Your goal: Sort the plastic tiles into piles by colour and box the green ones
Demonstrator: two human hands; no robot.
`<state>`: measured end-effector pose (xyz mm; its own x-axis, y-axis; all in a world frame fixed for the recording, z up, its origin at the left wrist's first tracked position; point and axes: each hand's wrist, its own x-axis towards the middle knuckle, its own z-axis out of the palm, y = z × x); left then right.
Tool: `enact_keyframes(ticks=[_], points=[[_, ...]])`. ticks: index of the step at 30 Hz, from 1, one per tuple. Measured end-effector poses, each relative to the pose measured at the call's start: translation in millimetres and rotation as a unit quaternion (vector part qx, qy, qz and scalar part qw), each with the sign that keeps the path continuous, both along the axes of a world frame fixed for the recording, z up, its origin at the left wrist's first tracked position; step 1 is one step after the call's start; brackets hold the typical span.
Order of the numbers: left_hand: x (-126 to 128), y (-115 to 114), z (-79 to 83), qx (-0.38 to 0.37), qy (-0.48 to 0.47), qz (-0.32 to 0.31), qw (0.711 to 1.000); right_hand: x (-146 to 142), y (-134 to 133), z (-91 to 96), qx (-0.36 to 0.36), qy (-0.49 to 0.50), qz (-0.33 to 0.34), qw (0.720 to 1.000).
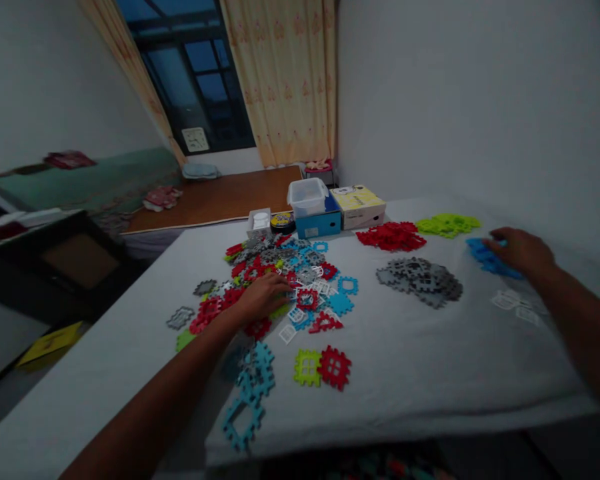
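Note:
My left hand [265,297] reaches over the mixed pile of interlocking plastic tiles [260,257], with its partly visible fingers stretched out and apart among the pieces. Red, grey, blue, green and small white window-shaped pieces lie around it. At the right, my right hand [523,250] is at the blue tile pile [485,257], its thumb and fingers apart and touching the pile. Close by lie the grey tile pile [423,280], the red tile pile [393,236], the lime-green tile pile [447,225] and a few white window pieces [515,305].
Joined blue tiles [247,393], a green tile [307,368] and a red tile [335,367] lie near the front edge of the white-covered table [405,400]. Behind the pile stand a blue box [319,223] with a clear container [307,195] on it, and a yellow box [360,205].

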<state>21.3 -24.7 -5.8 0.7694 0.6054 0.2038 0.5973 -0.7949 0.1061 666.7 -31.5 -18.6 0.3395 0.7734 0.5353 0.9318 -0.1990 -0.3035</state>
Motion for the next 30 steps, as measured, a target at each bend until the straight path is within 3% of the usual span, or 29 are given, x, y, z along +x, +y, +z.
enact_keyframes(ticks=[2,3,5,9,13,15,17,19,25,30], points=[[2,1,3.5,0.005,0.013,0.002,1.000,-42,6,10.0,-0.035,-0.019,0.008,0.999],[4,1,5.4,0.009,0.017,0.005,1.000,-70,7,16.1,-0.058,-0.017,0.045,0.997],[7,-1,9.9,0.017,0.024,0.011,1.000,-137,5,27.2,-0.082,0.004,0.193,0.978],[15,-5,18.9,-0.002,0.020,0.001,1.000,-262,-8,36.4,-0.144,0.042,0.435,0.888],[19,-6,19.5,-0.060,0.008,-0.052,0.997,-342,-22,35.0,-0.189,0.037,0.547,0.814],[20,-3,16.4,-0.068,-0.005,-0.044,0.997,-370,-31,34.6,-0.199,0.030,0.591,0.781],[22,1,13.3,-0.063,-0.024,-0.022,0.997,-390,-38,34.6,-0.196,0.011,0.625,0.756],[26,6,11.6,-0.062,-0.038,-0.021,0.997,-400,-41,34.1,-0.187,-0.011,0.632,0.752],[38,17,12.1,-0.081,-0.044,-0.080,0.993,-384,-12,25.3,-0.194,-0.006,0.524,0.830],[18,22,4.2,-0.123,-0.060,-0.120,0.983,-376,5,4.2,-0.140,0.011,0.517,0.844]])
